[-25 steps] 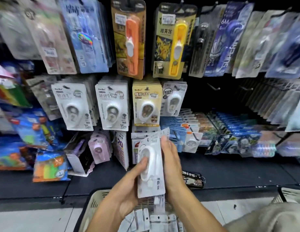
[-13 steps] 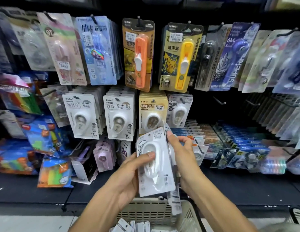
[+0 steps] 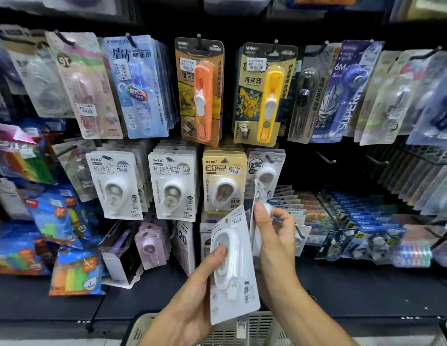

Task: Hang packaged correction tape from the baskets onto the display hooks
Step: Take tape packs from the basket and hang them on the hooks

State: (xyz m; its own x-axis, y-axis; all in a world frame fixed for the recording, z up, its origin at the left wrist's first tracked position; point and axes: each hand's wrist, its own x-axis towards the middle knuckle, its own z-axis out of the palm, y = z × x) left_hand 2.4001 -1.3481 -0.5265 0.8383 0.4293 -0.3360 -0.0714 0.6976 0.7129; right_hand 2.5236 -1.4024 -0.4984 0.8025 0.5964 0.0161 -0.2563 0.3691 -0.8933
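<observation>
Right hand (image 3: pixel 272 228) has peeled one correction tape pack (image 3: pixel 257 196) off the stack, pinching it below the hook (image 3: pixel 269 159); left hand (image 3: pixel 197 290) grips the remaining pack (image 3: pixel 232 265); hanging is imminent

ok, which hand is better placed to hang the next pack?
Right. The right hand pinches a white correction tape pack raised just under the matching hung pack; the left hand holds its pack lower.
</observation>
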